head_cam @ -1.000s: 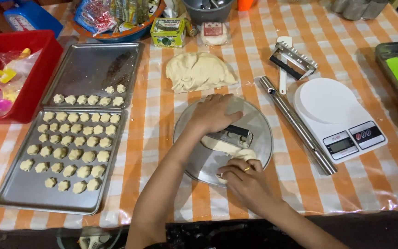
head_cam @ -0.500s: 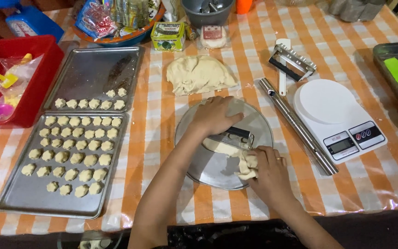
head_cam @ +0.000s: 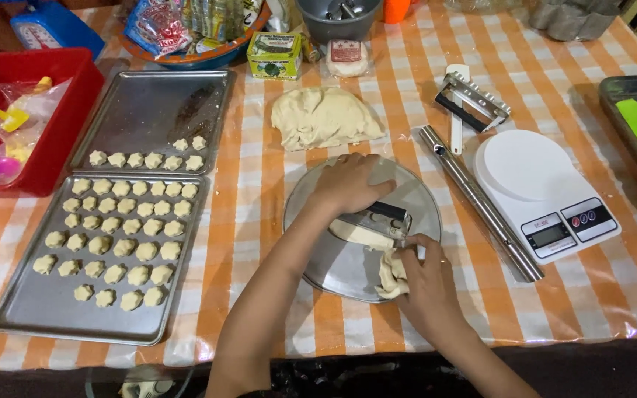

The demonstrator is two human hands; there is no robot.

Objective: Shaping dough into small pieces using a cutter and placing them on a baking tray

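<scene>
- Nearest to the person, the right hand [head_cam: 423,284] is closed on a strip of dough [head_cam: 392,274] at the near right edge of the round metal plate [head_cam: 318,262].
- A little farther, the left hand [head_cam: 348,184] lies over the plate, its fingers closed on a metal dough cutter with a black handle [head_cam: 377,218]; the blade stands on a flat piece of dough [head_cam: 359,234].
- To the left, a baking tray [head_cam: 46,313] holds rows of small shaped dough pieces [head_cam: 116,247].
- Beyond it, a second tray [head_cam: 149,103] touches the first one; it has only one row and a few more pieces at its near edge.
- To the right of the plate lies a long metal rolling pin [head_cam: 477,200], and just beside it a white kitchen scale [head_cam: 547,191].
- Farther on the orange checked tablecloth [head_cam: 259,184] there is a big lump of dough [head_cam: 322,118].
- At the far left stands a red plastic box [head_cam: 35,110] with coloured small things inside.
</scene>
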